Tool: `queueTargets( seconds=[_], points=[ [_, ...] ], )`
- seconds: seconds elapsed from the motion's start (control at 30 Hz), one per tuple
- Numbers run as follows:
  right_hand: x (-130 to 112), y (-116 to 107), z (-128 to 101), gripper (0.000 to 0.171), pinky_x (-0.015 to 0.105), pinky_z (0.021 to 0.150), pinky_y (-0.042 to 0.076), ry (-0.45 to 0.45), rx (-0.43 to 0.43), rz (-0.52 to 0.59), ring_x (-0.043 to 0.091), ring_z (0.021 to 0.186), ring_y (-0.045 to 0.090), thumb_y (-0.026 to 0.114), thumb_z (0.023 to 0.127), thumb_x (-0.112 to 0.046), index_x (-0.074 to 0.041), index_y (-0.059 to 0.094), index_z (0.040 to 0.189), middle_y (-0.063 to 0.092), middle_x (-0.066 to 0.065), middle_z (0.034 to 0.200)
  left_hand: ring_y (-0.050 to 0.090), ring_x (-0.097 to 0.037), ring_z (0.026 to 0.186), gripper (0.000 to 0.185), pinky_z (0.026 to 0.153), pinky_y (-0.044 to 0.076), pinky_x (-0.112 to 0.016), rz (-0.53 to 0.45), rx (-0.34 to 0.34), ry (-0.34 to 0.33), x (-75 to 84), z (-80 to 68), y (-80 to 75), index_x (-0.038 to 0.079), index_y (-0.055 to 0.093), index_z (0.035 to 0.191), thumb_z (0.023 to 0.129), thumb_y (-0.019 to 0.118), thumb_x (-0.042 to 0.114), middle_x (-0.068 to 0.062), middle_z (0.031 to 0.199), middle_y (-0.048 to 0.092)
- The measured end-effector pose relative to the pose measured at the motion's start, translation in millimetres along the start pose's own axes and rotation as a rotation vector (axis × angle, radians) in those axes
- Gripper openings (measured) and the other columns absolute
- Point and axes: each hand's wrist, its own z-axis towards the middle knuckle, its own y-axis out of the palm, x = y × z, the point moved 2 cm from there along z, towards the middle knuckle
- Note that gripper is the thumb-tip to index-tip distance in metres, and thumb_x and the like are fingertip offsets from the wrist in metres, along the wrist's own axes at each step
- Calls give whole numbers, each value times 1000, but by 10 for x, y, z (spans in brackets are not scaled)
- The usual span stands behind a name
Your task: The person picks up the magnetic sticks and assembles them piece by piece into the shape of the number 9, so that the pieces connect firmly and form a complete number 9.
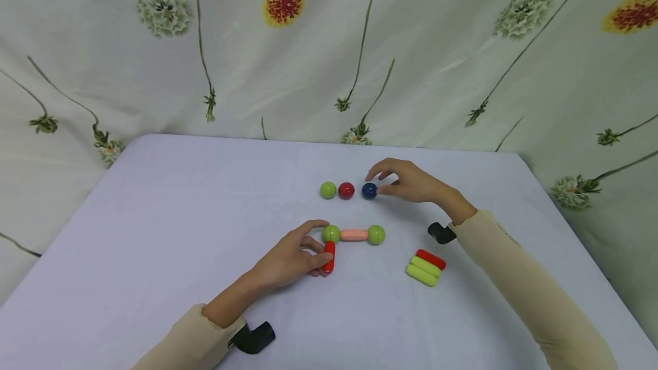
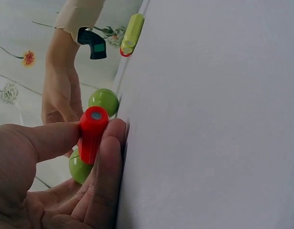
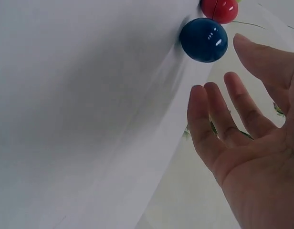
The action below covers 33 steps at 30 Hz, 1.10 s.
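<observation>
My left hand [image 1: 293, 256] pinches a short red rod [image 1: 329, 257] between thumb and fingers. The rod's far end meets a green ball [image 1: 331, 234], with my index finger at that ball's far side. A pink rod [image 1: 354, 236] links this ball to a second green ball [image 1: 376, 234] on the right. In the left wrist view, a round grey spot shows on the near end of the red rod [image 2: 93, 133]. My right hand [image 1: 408, 181] is beside a dark blue ball [image 1: 369, 190]. The right wrist view shows its fingers spread, a gap between them and the blue ball [image 3: 204, 40].
Left of the blue ball sit a red ball [image 1: 346, 190] and a loose green ball [image 1: 328, 190]. Two yellow-green rods [image 1: 424, 272] and another red rod [image 1: 430, 259] lie together at the right on the white table [image 1: 154, 216]. A flowered cloth [image 1: 319, 61] hangs behind.
</observation>
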Motion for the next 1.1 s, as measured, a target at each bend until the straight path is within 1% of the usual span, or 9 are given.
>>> queueTargets(
  seconds=[0.1,0.17,0.27,0.33,0.43,0.53,0.6,0.77,1.1],
  points=[
    [67,-3,35,33,48,99,43,73,-74,79,24,120,53,63,89,-13,-23,59,120,54,-2,129,67,-17,72,61,70,55,-29,7,4,-3,4,-10,-6,19,35,140,87,66,18,-11,105,62],
    [93,-1,53,35,49,101,41,118,-126,146,24,123,52,62,89,-14,-25,59,122,52,-3,133,66,-17,71,61,71,55,-29,7,7,-4,4,-15,-10,19,36,139,87,66,18,-11,105,62],
    [126,10,76,38,47,102,40,160,-188,255,25,127,47,61,90,-14,-25,57,125,49,-5,136,66,-18,72,60,71,55,-30,2,3,5,6,-17,-11,18,36,139,87,66,18,-12,105,62],
    [141,17,89,39,44,101,42,170,-213,303,25,128,45,60,90,-14,-24,55,128,48,-4,138,66,-18,72,60,71,55,-31,-5,2,8,2,-14,-8,18,36,139,87,66,18,-12,105,62],
    [156,21,105,40,41,101,43,170,-226,344,25,127,44,59,90,-13,-21,53,129,47,-2,139,66,-18,72,60,71,55,-30,-5,-2,3,0,-14,-4,18,35,139,88,66,19,-12,106,61],
    [166,31,124,39,39,99,45,170,-233,375,25,123,46,59,91,-13,-18,52,129,47,1,138,66,-17,73,60,72,55,-30,-5,-1,-13,-6,-9,-2,20,36,139,88,66,20,-11,106,61],
    [173,34,135,36,37,97,46,181,-229,396,24,119,48,58,92,-14,-17,53,127,48,2,137,66,-17,74,60,72,55,-30,-2,-2,-11,-5,-8,-3,20,36,139,88,66,20,-10,106,61],
    [193,44,157,33,34,94,48,203,-225,405,22,113,51,58,93,-18,-17,54,125,49,2,134,67,-18,73,60,71,55,-29,8,-2,5,-9,-8,-5,18,36,139,87,66,18,-11,105,62],
    [203,35,168,31,37,97,47,231,-233,437,23,117,48,58,92,-16,-15,56,124,50,3,133,66,-17,72,59,71,55,-30,3,2,16,12,-19,3,18,37,138,87,66,17,-12,105,62]
  ],
)
